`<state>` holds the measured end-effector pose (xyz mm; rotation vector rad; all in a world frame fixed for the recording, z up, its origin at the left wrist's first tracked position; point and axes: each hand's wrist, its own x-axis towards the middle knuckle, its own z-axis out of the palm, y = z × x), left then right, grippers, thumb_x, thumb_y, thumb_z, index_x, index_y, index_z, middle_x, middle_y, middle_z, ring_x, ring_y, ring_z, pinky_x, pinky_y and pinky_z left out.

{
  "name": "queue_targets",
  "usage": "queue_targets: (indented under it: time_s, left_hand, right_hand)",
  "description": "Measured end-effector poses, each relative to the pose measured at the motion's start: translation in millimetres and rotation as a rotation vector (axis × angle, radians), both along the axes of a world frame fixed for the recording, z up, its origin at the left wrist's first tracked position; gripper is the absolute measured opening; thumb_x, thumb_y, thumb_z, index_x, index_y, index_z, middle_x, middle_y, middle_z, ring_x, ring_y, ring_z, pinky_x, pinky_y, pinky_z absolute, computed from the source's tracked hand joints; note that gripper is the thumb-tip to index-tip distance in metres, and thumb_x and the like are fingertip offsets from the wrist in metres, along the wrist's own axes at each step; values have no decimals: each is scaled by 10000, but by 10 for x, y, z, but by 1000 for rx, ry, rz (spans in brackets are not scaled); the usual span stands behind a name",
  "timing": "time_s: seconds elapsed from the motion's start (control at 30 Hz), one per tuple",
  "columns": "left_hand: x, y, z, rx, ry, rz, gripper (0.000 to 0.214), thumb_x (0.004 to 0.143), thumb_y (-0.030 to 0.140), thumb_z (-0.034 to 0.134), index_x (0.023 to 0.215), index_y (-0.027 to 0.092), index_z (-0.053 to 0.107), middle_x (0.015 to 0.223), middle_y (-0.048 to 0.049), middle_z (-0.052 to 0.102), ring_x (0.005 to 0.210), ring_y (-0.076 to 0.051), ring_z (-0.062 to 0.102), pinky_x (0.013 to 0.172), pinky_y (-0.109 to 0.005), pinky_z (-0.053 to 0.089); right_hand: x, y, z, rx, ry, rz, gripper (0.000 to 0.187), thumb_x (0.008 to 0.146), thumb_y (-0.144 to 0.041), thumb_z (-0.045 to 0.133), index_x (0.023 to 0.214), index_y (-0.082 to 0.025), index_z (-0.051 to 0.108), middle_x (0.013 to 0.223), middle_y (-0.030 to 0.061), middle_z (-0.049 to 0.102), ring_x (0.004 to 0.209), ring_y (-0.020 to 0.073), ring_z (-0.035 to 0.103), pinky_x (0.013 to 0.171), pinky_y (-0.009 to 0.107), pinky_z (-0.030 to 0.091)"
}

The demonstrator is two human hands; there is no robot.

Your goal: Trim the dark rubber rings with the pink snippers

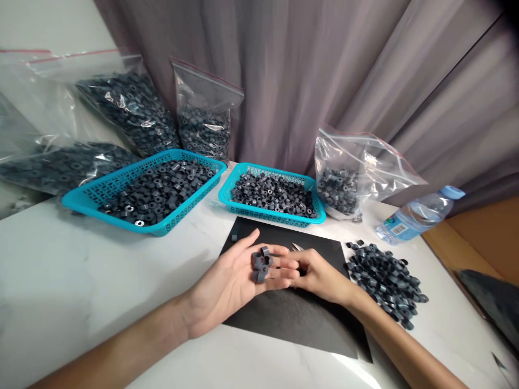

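My left hand (239, 270) is palm up over a black mat, fingers stretched out. Several small grey plastic rings (260, 273) rest on its palm and finger bases. Beside its fingertips, my right hand (316, 275) is closed in a pinch. A pointed metal tool (297, 247) pokes out past the right fingers; its handle is hidden, so its kind is unclear. The black mat (292, 324) lies on the white table below both hands. One loose ring (234, 237) sits near the mat's far left corner.
Two turquoise baskets (162, 229) (279, 217) of grey rings stand behind the mat. Clear zip bags of rings (125, 108) (205, 127) (338, 186) stand at the back. A loose pile of rings (383, 281) and a water bottle (421, 213) are at right. A grey curtain (284, 81) hangs behind.
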<state>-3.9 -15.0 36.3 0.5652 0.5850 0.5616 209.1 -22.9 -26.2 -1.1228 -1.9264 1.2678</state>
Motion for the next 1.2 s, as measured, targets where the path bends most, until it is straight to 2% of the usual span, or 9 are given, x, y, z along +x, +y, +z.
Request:
queue_targets:
  time_s: [0.17,0.33,0.47,0.57,0.8,0.9,1.03,1.13,1.2]
  left_hand:
    - [0,7,-35,-26,11,16,548,970,461,452,1271,13,553,1104,-207,721,1091,-316,671,1057,-431,447]
    - [-2,12,-67,14,20,34,534,974,463,441,1263,35,574,1131,-196,700,1100,-297,651,1037,-423,458]
    - [14,26,-87,36,64,47,385,970,418,482,1073,87,648,966,-125,670,901,-189,643,773,-273,526]
    - [2,24,-122,90,122,-1,230,938,326,574,847,120,622,762,-9,529,618,-61,483,502,-149,355]
    - [49,133,-141,249,225,-49,258,898,374,612,791,152,535,712,51,353,535,-42,260,465,-174,160]
    - [260,314,94,509,358,24,292,885,427,598,773,168,523,707,51,358,544,-61,273,475,-195,161]
    - [764,629,717,1067,446,104,313,948,460,434,808,199,536,703,27,436,564,-102,367,501,-221,266]
    - [1186,897,1179,1850,845,58,402,1019,327,209,1055,206,591,1021,-51,626,879,-156,567,772,-273,432]
    - [1423,1071,1378,1942,983,-28,327,990,270,334,1037,179,644,1119,-96,657,1057,-215,572,911,-341,413]
  right_hand:
    - [72,51,-16,-59,15,54,234,873,-358,666,804,-134,651,678,-40,485,622,89,393,578,214,340]
    - [86,46,-63,-110,64,42,244,878,-379,662,866,-135,659,686,-40,506,602,82,410,571,212,352]
    - [43,22,-105,-132,138,-31,313,866,-460,672,883,-148,646,676,-41,516,581,80,441,548,208,359]
    - [-6,4,-104,-94,122,-65,343,864,-496,666,917,-158,667,677,-34,544,577,85,467,553,214,370]
    - [-115,13,-65,25,136,-114,366,853,-526,667,902,-164,691,696,-23,604,577,88,518,568,211,396]
    - [-144,44,-66,79,115,-129,381,857,-543,653,888,-166,704,663,-26,605,573,89,512,557,206,377]
    - [-152,77,-68,85,133,-138,412,830,-570,670,891,-166,725,637,-24,606,569,98,526,574,214,400]
    - [-138,95,-67,48,175,-119,420,809,-574,690,883,-162,729,617,-28,590,547,95,523,554,210,399]
    - [-127,103,-71,17,193,-111,422,797,-572,704,885,-160,727,611,-32,578,535,89,517,541,204,397]
